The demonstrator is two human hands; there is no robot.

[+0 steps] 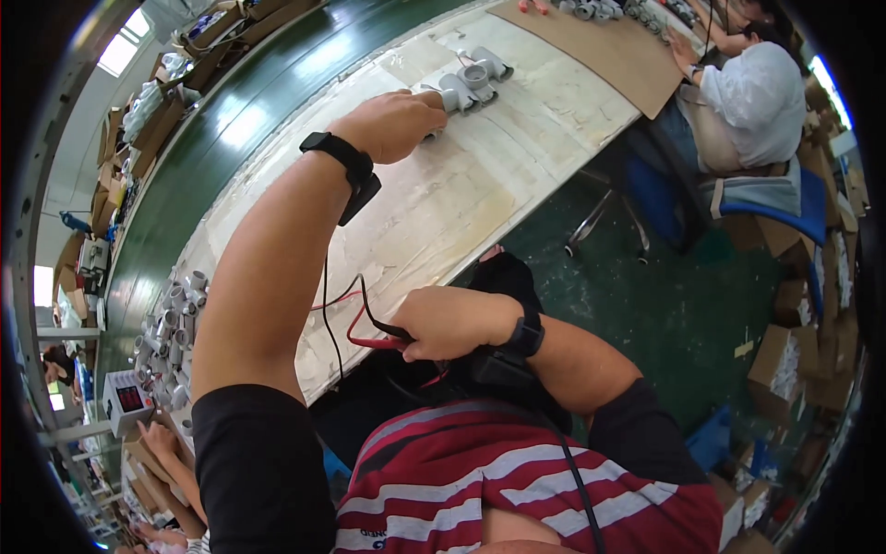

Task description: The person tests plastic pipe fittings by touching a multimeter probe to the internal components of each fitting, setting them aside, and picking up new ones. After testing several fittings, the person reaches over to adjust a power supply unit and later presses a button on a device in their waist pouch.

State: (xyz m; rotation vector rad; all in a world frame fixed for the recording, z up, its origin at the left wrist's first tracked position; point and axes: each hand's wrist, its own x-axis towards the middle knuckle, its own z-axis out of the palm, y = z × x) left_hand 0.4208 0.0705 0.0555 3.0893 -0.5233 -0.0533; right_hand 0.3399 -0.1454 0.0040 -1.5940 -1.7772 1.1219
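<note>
My left hand [397,125] reaches far across the table, its fingers closed on a grey plastic fitting [449,98] at the near end of a small group. Beside it stand more grey fittings [474,78] with round openings, some with thin wires. The fingertips are partly hidden behind the hand. Close to my body, by the table's front edge, my right hand [452,323] is closed around a pair of red and black test leads [377,343]. Their cables run left over the table edge, and their tips are hidden.
The worn, pale tabletop [388,226] borders a green conveyor belt [245,115]. Many grey fittings [166,337] lie piled at left, near a small box with a red display [127,397]. A brown cardboard sheet [591,55] and a seated co-worker [752,102] are at far right.
</note>
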